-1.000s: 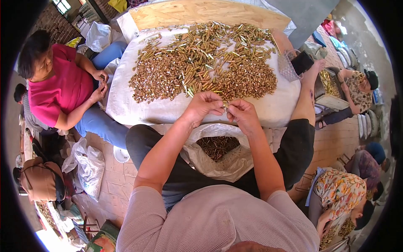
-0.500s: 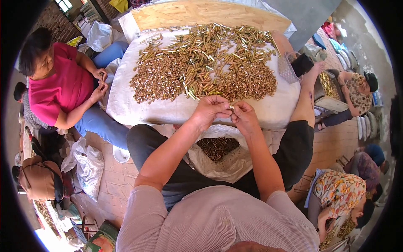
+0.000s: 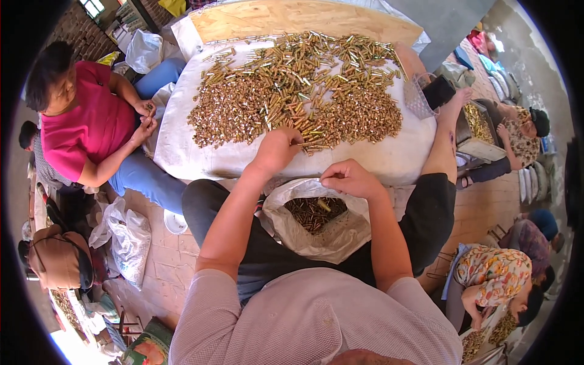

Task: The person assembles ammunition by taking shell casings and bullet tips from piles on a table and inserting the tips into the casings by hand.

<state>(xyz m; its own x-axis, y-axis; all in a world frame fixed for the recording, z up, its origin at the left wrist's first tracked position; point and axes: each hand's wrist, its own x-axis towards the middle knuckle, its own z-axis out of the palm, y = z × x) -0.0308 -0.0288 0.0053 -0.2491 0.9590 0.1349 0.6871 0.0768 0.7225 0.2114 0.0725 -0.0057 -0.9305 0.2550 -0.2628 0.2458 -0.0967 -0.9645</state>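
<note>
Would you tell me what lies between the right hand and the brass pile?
In the head view, only bare white cloth lies between the right hand and the brass pile.

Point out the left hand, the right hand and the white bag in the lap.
left hand [image 3: 277,148], head view, on the back of the hand at the pile's edge
right hand [image 3: 347,178], head view, on the knuckles above the bag
white bag [image 3: 340,234], head view, on its right inner wall
</note>
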